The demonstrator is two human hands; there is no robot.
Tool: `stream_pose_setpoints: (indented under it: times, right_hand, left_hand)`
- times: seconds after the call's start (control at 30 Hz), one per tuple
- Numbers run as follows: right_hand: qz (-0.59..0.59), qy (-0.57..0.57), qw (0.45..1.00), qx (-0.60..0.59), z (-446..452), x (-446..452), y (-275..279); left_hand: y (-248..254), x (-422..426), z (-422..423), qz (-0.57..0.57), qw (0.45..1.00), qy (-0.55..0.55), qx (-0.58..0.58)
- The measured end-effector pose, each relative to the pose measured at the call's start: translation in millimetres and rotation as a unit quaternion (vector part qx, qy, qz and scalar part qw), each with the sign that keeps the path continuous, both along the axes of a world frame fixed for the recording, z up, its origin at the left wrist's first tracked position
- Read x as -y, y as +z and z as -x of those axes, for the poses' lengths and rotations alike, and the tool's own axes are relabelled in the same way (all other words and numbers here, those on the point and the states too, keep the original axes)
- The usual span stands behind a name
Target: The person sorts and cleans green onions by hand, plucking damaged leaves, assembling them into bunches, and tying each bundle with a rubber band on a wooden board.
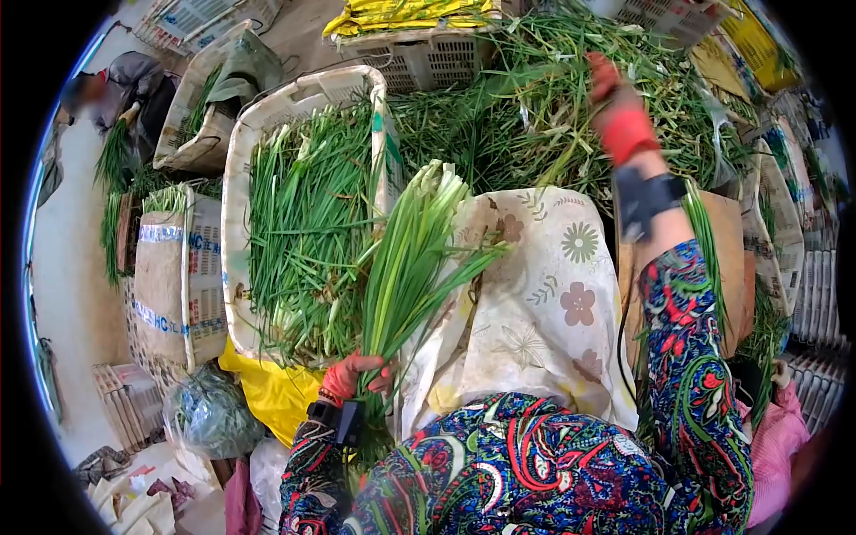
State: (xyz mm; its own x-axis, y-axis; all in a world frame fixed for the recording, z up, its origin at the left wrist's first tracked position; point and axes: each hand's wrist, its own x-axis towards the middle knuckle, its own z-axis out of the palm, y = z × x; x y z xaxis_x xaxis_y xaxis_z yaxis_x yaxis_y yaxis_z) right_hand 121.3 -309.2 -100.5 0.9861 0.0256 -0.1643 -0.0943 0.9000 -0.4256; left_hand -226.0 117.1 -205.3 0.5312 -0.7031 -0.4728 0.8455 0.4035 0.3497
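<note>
My left hand, in a red glove with bare fingertips, is closed round the lower part of a bunch of garlic chives. The pale stem ends point up and away from me, and some leaves splay to the right over my lap. My right hand, also red-gloved, is stretched out above a heap of loose green trimmings. Motion smears its fingers, so what they hold, if anything, is unclear. Left of the bunch stands a white plastic crate filled with chives laid side by side.
A flower-printed cloth covers my lap. Beyond stands a crate with yellow bags. More crates and a clear bag of greens are at the left. Another person sits far left; a pink sleeve shows at right.
</note>
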Motion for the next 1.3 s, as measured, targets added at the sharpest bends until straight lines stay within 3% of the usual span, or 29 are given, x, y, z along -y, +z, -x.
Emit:
stream_pose_setpoints:
  times: [0.03, 0.1, 0.13, 0.2, 0.27, 0.37, 0.47, 0.57, 0.6, 0.63, 0.7, 0.8, 0.83, 0.87, 0.9, 0.97, 1.0, 1.07, 1.13, 1.2, 1.27, 1.3]
  right_hand:
    - [-0.012, -0.126, 0.990, -0.062, 3, 7, 31]
    - [-0.129, 0.135, 0.978, -0.093, -9, 58, 14]
    - [0.278, 0.086, 0.957, -0.017, -3, 42, -6]
    - [0.530, 0.149, 0.835, 0.005, 20, -5, -54]
    - [0.430, 0.308, 0.846, -0.071, 57, -58, -61]
    - [0.466, 0.406, 0.784, -0.052, 90, -112, -56]
    - [0.564, 0.393, 0.724, 0.046, 73, -126, -61]
    - [0.625, 0.299, 0.690, 0.208, 68, -117, -43]
    - [0.601, 0.313, 0.728, 0.104, 60, -116, -36]
    - [0.628, 0.287, 0.702, 0.175, 54, -109, -28]
    - [0.613, 0.266, 0.732, 0.133, 48, -95, -7]
    - [0.671, 0.218, 0.704, 0.077, 28, -72, 22]
    - [0.667, 0.179, 0.718, 0.088, 20, -59, 30]
    - [0.710, 0.131, 0.674, 0.155, 2, -35, 27]
    - [0.713, 0.088, 0.689, 0.091, -6, -20, 47]
    - [0.810, -0.017, 0.577, 0.104, -37, 51, 71]
    - [0.652, -0.073, 0.748, 0.096, -70, 118, 62]
    - [0.420, -0.104, 0.902, -0.016, -86, 154, 52]
    - [0.333, -0.062, 0.919, -0.201, -54, 140, 55]
    - [0.436, 0.153, 0.883, -0.089, -17, 91, 4]
    - [0.524, 0.343, 0.775, -0.087, 58, -6, 2]
    - [0.517, 0.465, 0.703, -0.146, 79, -44, -2]
  left_hand:
    - [6, 3, -2, -0.014, 1.000, 0.005, 0.002]
    - [9, 2, -4, -0.028, 1.000, 0.002, 0.010]
    - [6, 0, -6, -0.026, 1.000, -0.007, 0.016]
    - [5, 2, -9, -0.038, 0.999, -0.004, 0.006]
    - [14, 4, -9, -0.070, 0.997, 0.020, -0.028]
    - [28, 3, -16, -0.137, 0.990, -0.025, 0.012]
    - [35, 5, -16, -0.158, 0.987, -0.002, 0.007]
    - [28, 4, -17, -0.118, 0.993, -0.002, 0.001]
    - [24, 3, -17, -0.099, 0.995, -0.002, -0.005]
    - [18, 3, -20, -0.080, 0.997, -0.003, 0.012]
    - [7, 7, -32, -0.040, 0.998, -0.003, 0.044]
    - [17, 13, -44, -0.044, 0.999, 0.011, 0.026]
    - [18, 13, -47, -0.039, 0.999, 0.007, 0.022]
    - [14, 10, -45, -0.032, 0.999, 0.003, 0.020]
    - [7, 4, -41, -0.027, 0.999, -0.010, 0.026]
    - [-3, -6, -32, -0.021, 0.999, -0.034, 0.037]
    - [5, -4, -28, -0.054, 0.998, -0.013, 0.012]
    - [8, 0, -23, -0.048, 0.999, 0.007, 0.007]
    - [6, 0, -22, -0.039, 0.999, 0.008, 0.010]
    - [-2, -3, -23, -0.027, 0.999, -0.015, 0.015]
    - [15, 5, -29, -0.082, 0.997, 0.000, 0.014]
    - [22, 8, -29, -0.113, 0.994, 0.006, 0.009]
